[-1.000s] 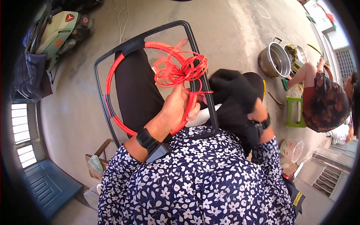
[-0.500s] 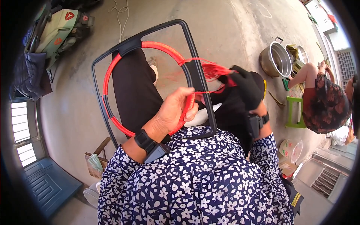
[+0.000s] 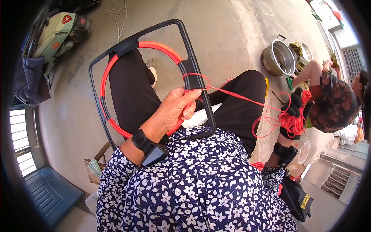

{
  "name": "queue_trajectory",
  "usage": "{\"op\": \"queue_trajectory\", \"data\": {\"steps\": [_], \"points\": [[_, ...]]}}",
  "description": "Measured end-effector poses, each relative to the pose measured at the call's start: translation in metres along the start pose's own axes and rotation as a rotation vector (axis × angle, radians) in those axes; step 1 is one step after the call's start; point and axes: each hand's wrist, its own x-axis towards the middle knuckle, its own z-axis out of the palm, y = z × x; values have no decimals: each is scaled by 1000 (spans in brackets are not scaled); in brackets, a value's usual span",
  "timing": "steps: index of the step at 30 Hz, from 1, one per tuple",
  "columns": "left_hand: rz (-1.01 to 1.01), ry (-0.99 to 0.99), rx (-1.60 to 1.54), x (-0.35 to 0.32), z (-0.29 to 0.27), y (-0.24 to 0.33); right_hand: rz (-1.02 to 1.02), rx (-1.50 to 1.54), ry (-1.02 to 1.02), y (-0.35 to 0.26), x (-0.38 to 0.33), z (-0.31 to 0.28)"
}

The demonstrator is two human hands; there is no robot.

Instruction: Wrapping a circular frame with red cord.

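Note:
My bare left hand (image 3: 174, 106) is closed round the lower right of a black plastic frame (image 3: 188, 42), a rounded square with an inner ring. Red cord (image 3: 160, 49) is wound tightly over much of that ring; a few black stretches show. With its thumb the left hand pins the cord against the ring. Out at the right, my right hand (image 3: 295, 106), in a black glove, grips a loose bundle of red cord (image 3: 292, 123). A strand runs taut from the ring to this bundle, and loose loops hang beside it. The frame rests over my lap.
A person in a dark patterned top (image 3: 334, 98) sits at the right, near a large metal pot (image 3: 279, 58). A pale green scooter (image 3: 56, 34) stands at the upper left. A blue door panel (image 3: 50, 193) is at the lower left. A white cable (image 3: 119, 19) lies on the concrete floor.
My right hand has swung outward to the right with the cord bundle, drawing the strand out long and straight. My left hand keeps its hold on the ring; the view has shifted slightly.

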Motion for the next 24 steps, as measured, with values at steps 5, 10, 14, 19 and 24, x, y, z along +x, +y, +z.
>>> {"op": "queue_trajectory", "data": {"steps": [5, 10, 14, 19, 24], "points": [[-4, 15, 47, -3, 9, 4, 53, -996, 712, 83, 21, 31], [-4, 32, 46, -1, 8, 1, 595, -1185, 316, 154, 56, 18], [1, 21, 40, 0, 6, 2, 664, -1486, 99, 131, 59, 16], [14, 10, 84, 2, 4, 0, 416, -1637, -131, 115, 26, 4], [41, 86, 96, 3, 4, -3, 574, -1651, -39, 107, 35, 12]]}}
